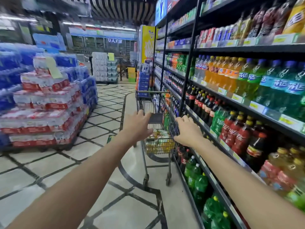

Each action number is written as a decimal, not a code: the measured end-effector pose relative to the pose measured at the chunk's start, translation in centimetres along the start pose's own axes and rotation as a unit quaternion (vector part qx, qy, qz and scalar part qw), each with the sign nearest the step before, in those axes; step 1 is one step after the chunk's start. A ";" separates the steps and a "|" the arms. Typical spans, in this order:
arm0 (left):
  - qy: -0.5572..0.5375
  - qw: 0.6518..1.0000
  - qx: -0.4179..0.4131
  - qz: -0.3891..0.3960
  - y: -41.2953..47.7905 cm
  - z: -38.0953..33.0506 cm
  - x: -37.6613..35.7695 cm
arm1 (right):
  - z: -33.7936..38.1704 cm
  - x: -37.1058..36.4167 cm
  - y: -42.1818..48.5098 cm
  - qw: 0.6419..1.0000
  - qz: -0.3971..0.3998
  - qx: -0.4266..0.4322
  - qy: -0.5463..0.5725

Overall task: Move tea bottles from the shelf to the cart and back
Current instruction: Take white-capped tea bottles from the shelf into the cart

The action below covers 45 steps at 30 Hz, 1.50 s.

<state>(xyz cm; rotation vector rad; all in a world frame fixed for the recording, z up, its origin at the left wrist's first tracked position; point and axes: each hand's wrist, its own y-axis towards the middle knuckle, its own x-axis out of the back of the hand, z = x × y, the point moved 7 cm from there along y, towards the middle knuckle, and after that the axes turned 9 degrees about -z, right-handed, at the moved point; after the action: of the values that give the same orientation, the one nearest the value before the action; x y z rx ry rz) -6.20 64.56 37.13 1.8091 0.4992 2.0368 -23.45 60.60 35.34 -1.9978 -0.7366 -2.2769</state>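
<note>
The person's two arms reach forward to a wire cart (155,111) standing tight against the drinks shelf (247,50) on the right-hand side. The left hand (137,126) lies over the left end of the cart's push bar; its back hides the fingers, so whether they wrap the bar cannot be told. The right hand (187,131) grips the cart's rear right corner, fingers curled over the wire and thumb underneath. The hands are apart, the basket's width between them.

Just below and between the hands, yellow bottles (158,142) lie in the basket, blurred through the mesh. Beyond the right hand the shelf rows hold cola, orange and green soda bottles.

Under the arms runs the floor (49,171) of pale glossy tiles crossed by dark diagonal lines, with a dark curved band sweeping beneath the cart's wheels. Far to the left of the left hand stand stacked water packs (46,103) in blue and red wrap. Ahead of both hands the aisle opens toward more pallets and a lit back wall.
</note>
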 end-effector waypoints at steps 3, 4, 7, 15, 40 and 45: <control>0.006 1.000 -0.004 0.000 1.7 0.9 -2.2 | -0.1 -2.0 2.2 1.000 0.006 -0.007 0.003; 0.003 1.000 -0.003 0.003 2.4 1.1 -3.0 | -0.2 -2.7 2.9 1.000 0.010 -0.009 0.002; -0.004 1.000 -0.001 0.016 4.2 1.5 -5.7 | -0.6 -5.3 5.1 1.000 0.023 -0.013 0.002; -0.014 0.999 -0.007 0.052 11.1 2.6 -14.1 | -2.4 -11.8 14.3 0.999 0.039 -0.017 0.028; -0.064 0.982 0.020 0.179 29.1 7.6 -40.0 | -7.2 -32.3 36.8 0.982 0.175 -0.046 0.050; -0.078 0.975 -0.002 0.207 32.3 9.9 -45.1 | -6.1 -36.4 41.6 0.974 0.213 -0.064 0.040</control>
<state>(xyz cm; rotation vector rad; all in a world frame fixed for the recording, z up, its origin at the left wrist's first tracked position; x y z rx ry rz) 7.18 14.37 15.31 2.1940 0.0735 2.1160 -9.24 11.06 14.34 -1.8716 -0.1346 -2.1698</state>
